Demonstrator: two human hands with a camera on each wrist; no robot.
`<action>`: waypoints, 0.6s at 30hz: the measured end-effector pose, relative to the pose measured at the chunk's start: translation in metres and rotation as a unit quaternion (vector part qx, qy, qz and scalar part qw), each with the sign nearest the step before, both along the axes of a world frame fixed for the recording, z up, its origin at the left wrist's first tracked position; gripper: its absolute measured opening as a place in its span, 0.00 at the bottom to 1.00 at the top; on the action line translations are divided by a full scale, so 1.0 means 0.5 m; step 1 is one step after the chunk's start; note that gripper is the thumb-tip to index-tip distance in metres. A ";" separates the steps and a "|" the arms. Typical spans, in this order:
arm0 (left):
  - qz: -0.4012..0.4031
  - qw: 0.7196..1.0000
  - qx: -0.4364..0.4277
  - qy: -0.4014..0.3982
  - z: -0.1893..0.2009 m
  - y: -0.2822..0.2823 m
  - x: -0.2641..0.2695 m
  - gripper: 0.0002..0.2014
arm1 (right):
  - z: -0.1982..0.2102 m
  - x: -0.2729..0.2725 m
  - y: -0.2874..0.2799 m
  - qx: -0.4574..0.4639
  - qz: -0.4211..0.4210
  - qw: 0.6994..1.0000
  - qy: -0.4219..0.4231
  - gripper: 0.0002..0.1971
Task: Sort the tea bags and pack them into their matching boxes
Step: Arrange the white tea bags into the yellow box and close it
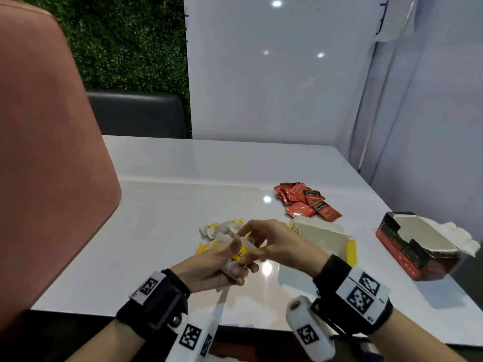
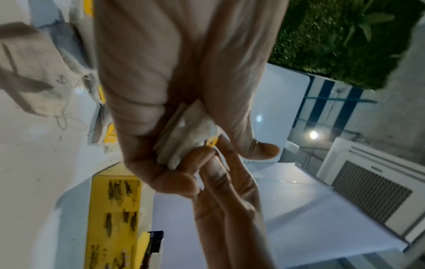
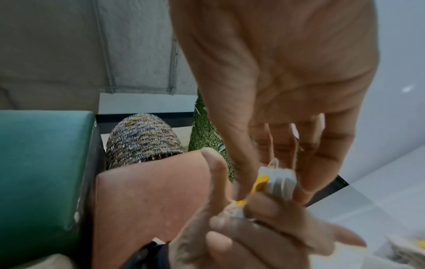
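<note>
Above the white table (image 1: 162,205) my left hand (image 1: 235,259) grips a small stack of white tea bags with yellow tags (image 1: 241,250). In the left wrist view the stack (image 2: 184,138) sits between thumb and curled fingers. My right hand (image 1: 251,246) pinches the top end of the same stack (image 3: 278,180). More white tea bags (image 1: 222,229) lie loose just beyond my hands. The open yellow box (image 1: 324,239) lies to the right of them. Red tea sachets (image 1: 305,202) are piled farther back. The open red and black box (image 1: 418,244) stands at the right.
A pink chair back (image 1: 47,152) rises close on the left, and a dark chair (image 1: 136,113) stands behind the table. White crumpled paper (image 1: 460,236) hangs off the red box. The table's near edge (image 1: 248,326) runs under my wrists.
</note>
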State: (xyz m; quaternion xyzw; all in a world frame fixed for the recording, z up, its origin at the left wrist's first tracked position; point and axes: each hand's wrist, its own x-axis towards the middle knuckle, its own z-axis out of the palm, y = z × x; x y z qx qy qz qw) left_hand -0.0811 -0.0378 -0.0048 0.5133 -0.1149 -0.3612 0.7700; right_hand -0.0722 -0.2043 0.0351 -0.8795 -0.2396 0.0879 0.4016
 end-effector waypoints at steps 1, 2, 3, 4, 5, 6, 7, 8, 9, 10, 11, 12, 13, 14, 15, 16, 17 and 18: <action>-0.003 1.000 0.014 -0.018 -0.001 -0.006 -0.001 0.41 | 0.000 -0.004 -0.001 0.003 -0.004 1.000 0.014 0.18; -0.005 0.999 0.023 -0.031 -0.003 -0.012 -0.001 0.41 | -0.002 -0.007 -0.002 0.000 -0.004 1.000 0.025 0.18; -0.007 0.999 0.029 -0.044 -0.003 -0.017 -0.003 0.40 | -0.005 -0.010 -0.003 -0.007 -0.003 1.000 0.027 0.17; -0.010 0.997 0.036 -0.060 -0.005 -0.022 -0.004 0.40 | -0.010 -0.013 -0.003 -0.014 -0.004 1.000 0.023 0.16; -0.013 0.996 0.045 -0.078 -0.006 -0.027 -0.004 0.42 | -0.013 -0.014 -0.003 -0.019 -0.005 1.000 0.012 0.14; -0.016 0.994 0.056 -0.097 -0.008 -0.032 -0.002 0.44 | -0.017 -0.016 -0.004 -0.017 -0.006 1.000 0.003 0.12; -0.019 0.991 0.068 -0.113 -0.009 -0.036 0.000 0.47 | -0.019 -0.019 -0.007 -0.012 -0.006 1.000 -0.004 0.11; -0.024 0.988 0.085 -0.126 -0.011 -0.039 0.004 0.50 | -0.019 -0.021 -0.013 -0.007 -0.005 1.000 -0.006 0.10; -0.027 0.984 0.109 -0.137 -0.012 -0.042 0.008 0.53 | -0.016 -0.022 -0.024 -0.001 -0.005 1.000 -0.003 0.10; -0.022 0.979 0.142 -0.145 -0.014 -0.043 0.012 0.56 | -0.010 -0.020 -0.041 0.002 -0.014 1.000 -0.001 0.09; -0.007 0.971 0.182 -0.157 -0.013 -0.045 0.016 0.58 | -0.001 -0.013 -0.065 -0.005 -0.032 0.999 -0.007 0.09; 0.016 0.957 0.226 -0.180 -0.012 -0.048 0.022 0.58 | 0.008 -0.003 -0.093 -0.021 -0.056 0.998 -0.021 0.09; 0.043 0.940 0.268 -0.210 -0.011 -0.051 0.031 0.53 | 0.020 0.011 -0.125 -0.057 -0.084 0.994 -0.045 0.10; 0.073 0.920 0.299 -0.242 -0.010 -0.057 0.043 0.46 | 0.032 0.025 -0.157 -0.114 -0.109 0.984 -0.084 0.10; 0.097 0.902 0.321 -0.273 -0.007 -0.065 0.055 0.37 | 0.044 0.040 -0.186 -0.186 -0.128 0.965 -0.130 0.11; 0.108 0.885 0.337 -0.301 -0.002 -0.077 0.065 0.30 | 0.051 0.053 -0.211 -0.260 -0.141 0.940 -0.172 0.11; 0.108 0.868 0.357 -0.328 0.004 -0.093 0.076 0.26 | 0.055 0.063 -0.230 -0.322 -0.143 0.915 -0.197 0.11; 0.100 0.849 0.378 -0.354 0.007 -0.111 0.087 0.26 | 0.055 0.072 -0.243 -0.373 -0.136 0.896 -0.202 0.11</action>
